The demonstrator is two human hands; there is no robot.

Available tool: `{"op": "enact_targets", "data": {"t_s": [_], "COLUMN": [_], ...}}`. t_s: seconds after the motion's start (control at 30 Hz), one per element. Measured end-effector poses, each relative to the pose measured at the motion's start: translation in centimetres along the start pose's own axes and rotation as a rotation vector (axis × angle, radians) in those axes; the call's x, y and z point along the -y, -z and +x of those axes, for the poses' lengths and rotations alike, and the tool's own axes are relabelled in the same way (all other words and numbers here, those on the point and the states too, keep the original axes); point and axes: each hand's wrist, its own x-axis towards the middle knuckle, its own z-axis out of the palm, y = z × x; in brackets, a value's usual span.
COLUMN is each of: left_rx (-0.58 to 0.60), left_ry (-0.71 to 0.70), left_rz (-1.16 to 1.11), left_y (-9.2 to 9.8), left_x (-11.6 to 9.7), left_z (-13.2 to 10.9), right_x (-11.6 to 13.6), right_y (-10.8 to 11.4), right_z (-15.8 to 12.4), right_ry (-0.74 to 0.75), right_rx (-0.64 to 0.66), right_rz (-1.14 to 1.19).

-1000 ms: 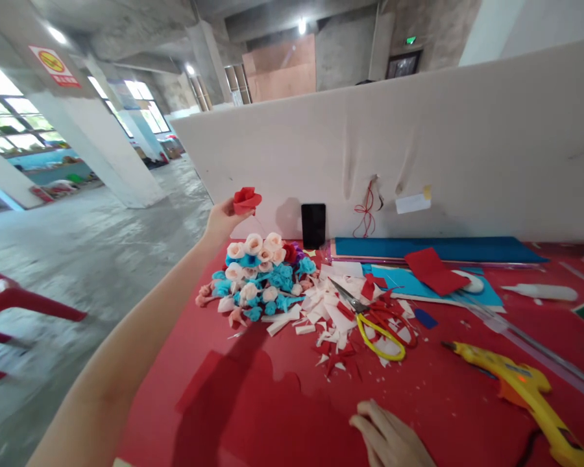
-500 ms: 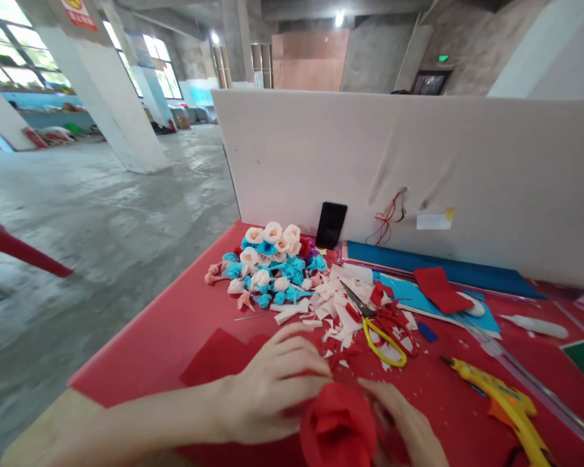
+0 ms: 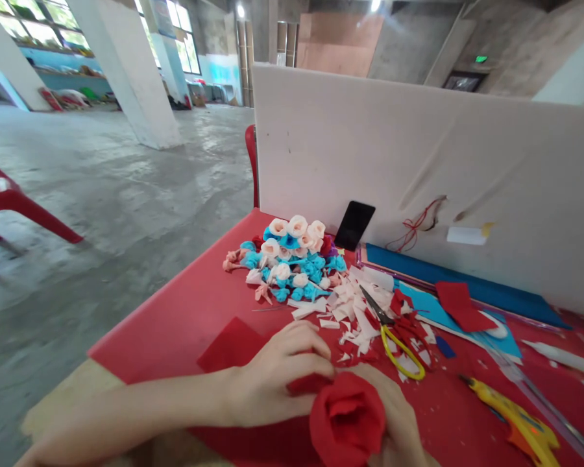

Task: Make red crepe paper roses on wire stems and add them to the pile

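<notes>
A red crepe-paper rose [image 3: 348, 418], its opening turned up toward me, is between my two hands at the near edge of the table. My left hand [image 3: 285, 376] reaches in from the left with its fingers curled against the flower's left side. Behind and to the right of the petals, my right hand [image 3: 394, 405] is closed round the bloom's lower part; most of its fingers are hidden. A dark red paper square [image 3: 231, 342] lies by my left wrist. Beyond the hands are yellow-handled scissors [image 3: 394, 337] and white and red paper scraps [image 3: 353, 308].
Pink, white and blue paper flowers [image 3: 292, 259] are heaped near a black phone [image 3: 354, 224] leaning on a white upright board [image 3: 345, 143]. On the right lie a yellow hot glue gun [image 3: 511, 415], blue paper sheets [image 3: 472, 279] and a white bottle [image 3: 557, 355]. A red chair [image 3: 10, 194] stands left.
My view has turned, so the table's things appear further right and tilted. My right hand has come in closer behind the red rose, nearer the left fingertips.
</notes>
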Motion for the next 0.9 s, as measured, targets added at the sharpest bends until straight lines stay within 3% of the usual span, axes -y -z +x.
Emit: {"op": "enact_targets", "data": {"t_s": [0.13, 0.2, 0.3, 0.37, 0.47, 0.53, 0.67, 0.9], "left_rx": [0.026, -0.082, -0.304, -0.369, -0.227, -0.079, 0.141, 0.235], "left_ry": [0.095, 0.189, 0.41, 0.552, 0.747, 0.835, 0.903, 0.881], "left_rz": [-0.038, 0.007, 0.113, 0.163, 0.14, 0.083, 0.005, -0.1], "left_y": [1.5, 3.5, 7.7, 10.3, 12.8, 13.4, 13.9, 14.0], "left_x": [1.2, 3.3, 9.1, 13.9, 20.0, 22.4, 23.8, 23.3], "left_z": [-0.1, 0.1, 0.9, 1.8, 3.1, 3.9, 4.9, 6.0], "right_x": [-1.0, -1.7, -3.0, -3.8, -4.9, -5.4, -5.9, -6.3], "right_y": [-0.4, -0.1, 0.8, 1.4, 1.8, 1.8, 1.3, 1.4], "right_z": [0.1, -0.6, -2.0, -2.9, -4.1, -4.6, -5.0, -5.7], "right_ry": [-0.118, -0.146, -0.172, -0.209, -0.305, -0.372, -0.488, -0.511], "right_rx": [-0.011, -0.029, -0.036, -0.01, 0.006, -0.009, -0.047, -0.116], "right_rz": [0.045, 0.036, -0.025, -0.106, -0.13, -0.105, -0.089, -0.089]}}
